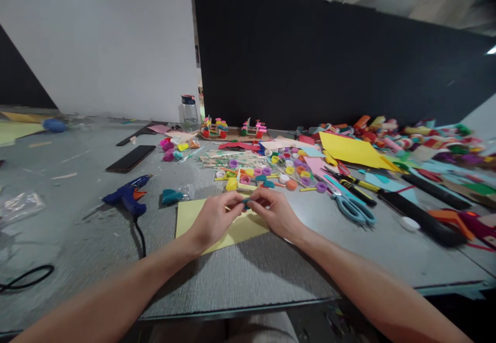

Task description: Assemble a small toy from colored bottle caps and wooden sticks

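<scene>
My left hand [217, 216] and my right hand [277, 211] meet over a pale yellow sheet of paper [232, 239]. Both sets of fingertips pinch a small teal lump [245, 204], perhaps modelling clay; much of it is covered by the fingers. To the left of the sheet lies a larger teal lump [171, 196] beside a clear wrapper. Just beyond my fingers are colourful bottle caps [245, 180] and several thin sticks [228, 159].
A blue glue gun [126, 196] with a black cord lies at left, near a black phone [130, 158]. Scissors [352, 206] and pliers [354, 185] lie at right. Small wheeled models [251, 127] and a water bottle [189, 111] stand at the back.
</scene>
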`<state>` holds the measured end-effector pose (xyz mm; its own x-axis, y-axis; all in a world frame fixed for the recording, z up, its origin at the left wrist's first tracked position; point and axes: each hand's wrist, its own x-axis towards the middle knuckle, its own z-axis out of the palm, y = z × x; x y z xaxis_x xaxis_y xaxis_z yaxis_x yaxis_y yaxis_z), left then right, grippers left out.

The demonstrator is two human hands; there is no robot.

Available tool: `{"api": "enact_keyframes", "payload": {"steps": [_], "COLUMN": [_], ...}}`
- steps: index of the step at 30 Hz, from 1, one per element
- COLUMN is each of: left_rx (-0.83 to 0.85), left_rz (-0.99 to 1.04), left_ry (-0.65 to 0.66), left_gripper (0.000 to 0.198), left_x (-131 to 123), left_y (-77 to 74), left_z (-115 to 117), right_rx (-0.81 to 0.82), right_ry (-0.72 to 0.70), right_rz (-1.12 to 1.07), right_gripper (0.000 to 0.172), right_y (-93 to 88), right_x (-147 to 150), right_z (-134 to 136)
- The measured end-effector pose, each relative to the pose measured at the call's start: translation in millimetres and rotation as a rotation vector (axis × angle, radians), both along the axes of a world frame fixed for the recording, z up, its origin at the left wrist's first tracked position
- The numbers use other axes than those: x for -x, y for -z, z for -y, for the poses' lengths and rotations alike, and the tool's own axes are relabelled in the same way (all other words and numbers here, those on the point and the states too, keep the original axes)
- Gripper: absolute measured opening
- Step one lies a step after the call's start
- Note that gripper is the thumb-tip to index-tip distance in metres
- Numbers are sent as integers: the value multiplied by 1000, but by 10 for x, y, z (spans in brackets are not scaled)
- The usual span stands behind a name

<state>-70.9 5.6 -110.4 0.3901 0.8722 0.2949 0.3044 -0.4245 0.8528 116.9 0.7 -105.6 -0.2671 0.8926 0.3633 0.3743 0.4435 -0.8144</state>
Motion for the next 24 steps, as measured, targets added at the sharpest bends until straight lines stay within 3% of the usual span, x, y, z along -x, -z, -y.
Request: {"api": "enact_keyframes", "payload": {"steps": [4, 11, 19, 24], "left_rx": [-94, -197, -34, 24], "left_rz": [-47, -166, -18, 14], "left_ry": [-55, -43, -28, 5], "left_gripper": [13, 15, 15, 17], "left_x": [0, 21, 0, 4], "left_y": [-24, -47, -17, 10], "left_z": [13, 18, 9, -9], "right_rx": [34, 160, 47, 57], "right_ry": [1, -71, -43, -42], "right_rz": [-20, -135, -60, -93], "right_gripper": [16, 15, 12, 12], "right_y": [8, 67, 65, 82], "right_x": [-10, 12, -2, -7], "right_z": [-21, -44, -14, -20]}}
